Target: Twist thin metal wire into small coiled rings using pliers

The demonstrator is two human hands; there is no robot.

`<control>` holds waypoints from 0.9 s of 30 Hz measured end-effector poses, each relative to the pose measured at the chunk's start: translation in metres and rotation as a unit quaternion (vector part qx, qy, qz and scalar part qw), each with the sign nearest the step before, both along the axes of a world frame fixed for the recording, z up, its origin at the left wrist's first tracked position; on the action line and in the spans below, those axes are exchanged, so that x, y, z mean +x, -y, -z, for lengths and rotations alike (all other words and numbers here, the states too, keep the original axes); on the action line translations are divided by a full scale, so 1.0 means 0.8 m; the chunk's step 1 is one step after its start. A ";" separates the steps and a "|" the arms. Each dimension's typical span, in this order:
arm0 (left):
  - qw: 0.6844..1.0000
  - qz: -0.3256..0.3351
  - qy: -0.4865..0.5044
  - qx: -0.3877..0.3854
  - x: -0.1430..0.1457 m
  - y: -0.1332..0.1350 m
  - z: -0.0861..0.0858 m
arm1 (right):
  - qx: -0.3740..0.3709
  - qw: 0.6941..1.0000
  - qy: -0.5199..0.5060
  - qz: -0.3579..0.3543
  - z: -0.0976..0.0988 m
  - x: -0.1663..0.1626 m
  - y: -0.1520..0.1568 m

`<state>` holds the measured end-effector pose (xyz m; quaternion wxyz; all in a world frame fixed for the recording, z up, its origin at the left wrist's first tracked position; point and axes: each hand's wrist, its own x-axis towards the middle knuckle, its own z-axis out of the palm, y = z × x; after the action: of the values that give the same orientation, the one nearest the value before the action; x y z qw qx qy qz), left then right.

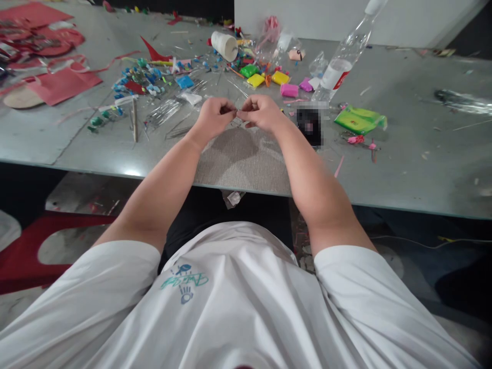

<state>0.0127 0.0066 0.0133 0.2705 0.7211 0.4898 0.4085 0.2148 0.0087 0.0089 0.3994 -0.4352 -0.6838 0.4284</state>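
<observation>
My left hand and my right hand meet fingertip to fingertip just above the table. Both are closed in a pinch. Between the fingertips sits something small and dark, too tiny to name. Under my hands lies a grey textured mat at the table's front edge. Left of my left hand are a bundle of thin clear sticks and a white scrap of plastic. Just right of my right wrist lies a dark, pixelated object.
A clear bottle stands right of my hands, near a green packet. Behind are a white cup, yellow clay packs and a pink pack. Small blue pieces and red fabric lie left.
</observation>
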 end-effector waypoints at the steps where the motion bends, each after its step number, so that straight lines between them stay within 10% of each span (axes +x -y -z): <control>1: 1.000 -0.004 0.002 0.001 0.000 -0.001 0.000 | 0.002 1.000 0.008 -0.005 0.000 0.001 0.000; 27: 0.999 -0.002 0.037 -0.029 -0.006 -0.005 0.015 | 0.125 0.974 0.151 0.115 0.030 -0.033 0.004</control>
<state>0.0079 0.0107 0.0015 0.3087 0.6965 0.4927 0.4205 0.1886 0.0056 -0.0152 0.3895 -0.5169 -0.7298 0.2205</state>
